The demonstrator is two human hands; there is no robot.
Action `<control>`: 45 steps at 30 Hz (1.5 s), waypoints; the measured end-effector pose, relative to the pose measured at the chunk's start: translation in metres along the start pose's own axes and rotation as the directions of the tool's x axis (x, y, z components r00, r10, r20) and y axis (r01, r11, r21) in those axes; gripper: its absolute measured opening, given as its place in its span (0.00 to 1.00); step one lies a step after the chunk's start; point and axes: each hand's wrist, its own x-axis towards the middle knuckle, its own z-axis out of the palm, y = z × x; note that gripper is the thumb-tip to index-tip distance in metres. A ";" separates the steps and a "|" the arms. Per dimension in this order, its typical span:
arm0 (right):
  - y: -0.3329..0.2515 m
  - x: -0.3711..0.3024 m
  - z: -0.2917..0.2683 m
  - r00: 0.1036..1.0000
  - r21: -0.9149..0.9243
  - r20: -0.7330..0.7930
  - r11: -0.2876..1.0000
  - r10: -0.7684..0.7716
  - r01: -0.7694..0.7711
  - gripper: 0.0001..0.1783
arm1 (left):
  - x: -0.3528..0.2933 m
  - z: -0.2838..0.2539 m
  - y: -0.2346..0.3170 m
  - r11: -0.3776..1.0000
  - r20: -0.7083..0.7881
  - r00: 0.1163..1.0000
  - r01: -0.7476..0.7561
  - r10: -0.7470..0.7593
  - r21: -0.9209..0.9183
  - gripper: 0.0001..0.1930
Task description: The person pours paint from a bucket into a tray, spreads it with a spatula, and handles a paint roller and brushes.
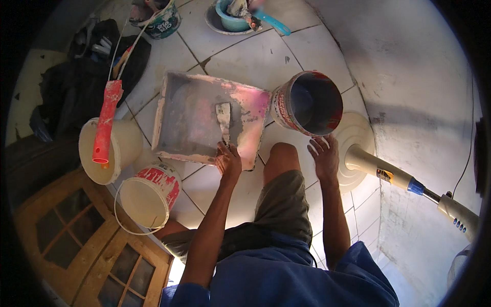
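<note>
Two hands work low over the tiled floor (255,56), which carries everything and runs up to a white wall (419,77) on your right. Bare tiles lie open toward the far edge, between the tray and the bowl. A wooden door panel (87,230) with glass panes lies at the near left corner, and a dark bag (76,87) slumps along the left edge.

Your paint tray (204,117), smeared grey and pink, sits at the middle of the floor, its near edge just in front of your knee (281,153). Touching its right corner stands a tilted red-and-white bucket (309,102), mouth open toward you. A cream fan base (353,148) with its pole crowds the right side, between bucket and wall, leaving little room there.

Near the tray's left edge stand a cream bucket (110,148) with a red roller (105,125) resting across it, and a smaller white pail (151,194) closer to you.

Your left hand (227,159) grips the handle of a putty knife (224,120), its blade flat on the tray bed. Your right hand (325,153) is spread open, fingers just under the tilted bucket's rim.

A teal bowl (232,18) and a paint can (163,20) stand at the far edge.
</note>
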 end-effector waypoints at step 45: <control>0.060 -0.179 0.333 0.759 -0.731 0.650 0.243 -0.035 0.637 0.19 | -0.002 -0.162 -0.065 0.016 0.188 0.904 0.197 0.385 -0.980 0.31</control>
